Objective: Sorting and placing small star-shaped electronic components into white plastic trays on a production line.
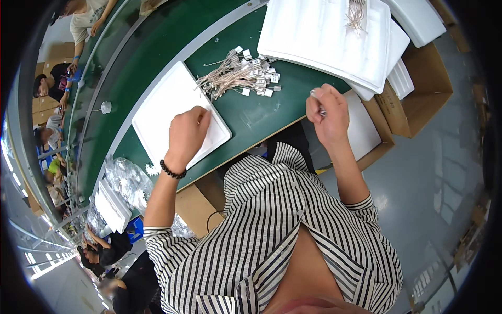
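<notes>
Factory: green conveyor belt [138,68], co-workers [89,23] alongside.

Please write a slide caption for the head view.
Left hand over white tray, right hand curled, white-ended wires on green table.

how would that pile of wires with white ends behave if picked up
The wire pile would probably lift in clumps, since its lengths cross. It probably bends easily, judging by its curves. The white end pieces look bulkier, so may dangle.

"Where's the lane past the wire bundle [238,76]?"
"Just nearside of it, over open green desk [253,112]!"
"And blocking?"
"White tray [162,104] and left hand [188,133] on the bundle's left, foam stack [319,34] to its right!"
</notes>
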Action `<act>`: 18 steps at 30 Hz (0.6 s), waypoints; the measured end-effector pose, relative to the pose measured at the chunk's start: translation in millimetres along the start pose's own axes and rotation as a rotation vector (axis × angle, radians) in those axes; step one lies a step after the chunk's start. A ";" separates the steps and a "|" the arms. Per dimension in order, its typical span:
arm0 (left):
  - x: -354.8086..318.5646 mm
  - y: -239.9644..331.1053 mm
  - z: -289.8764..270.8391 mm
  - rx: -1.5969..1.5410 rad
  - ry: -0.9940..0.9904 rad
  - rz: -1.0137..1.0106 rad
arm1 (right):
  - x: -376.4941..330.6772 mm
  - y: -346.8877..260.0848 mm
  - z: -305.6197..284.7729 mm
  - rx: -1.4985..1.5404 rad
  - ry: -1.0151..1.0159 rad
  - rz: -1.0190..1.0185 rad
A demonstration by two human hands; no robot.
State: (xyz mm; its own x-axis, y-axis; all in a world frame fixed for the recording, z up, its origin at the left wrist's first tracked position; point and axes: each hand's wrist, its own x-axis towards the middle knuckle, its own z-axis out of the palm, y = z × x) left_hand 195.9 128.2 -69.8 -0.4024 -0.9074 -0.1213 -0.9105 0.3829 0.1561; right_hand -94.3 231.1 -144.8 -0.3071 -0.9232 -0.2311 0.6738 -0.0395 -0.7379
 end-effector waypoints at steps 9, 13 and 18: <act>10.8 7.8 -40.4 -0.185 0.176 0.284 | -5.7 2.3 5.8 0.023 -0.058 0.073; 74.9 37.0 -24.5 -0.057 0.243 0.491 | -10.2 7.0 8.2 0.055 -0.089 0.090; 164.5 163.0 -14.8 -0.345 0.285 0.745 | -16.4 13.2 -22.6 0.051 -0.121 0.065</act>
State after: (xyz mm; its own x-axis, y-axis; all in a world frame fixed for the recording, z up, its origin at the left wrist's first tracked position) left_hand -17.3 38.8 -49.8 -0.8011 -0.4676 0.3736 -0.3210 0.8625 0.3912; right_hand -95.5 254.4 -165.0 -0.1802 -0.9637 -0.1968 0.7242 0.0054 -0.6896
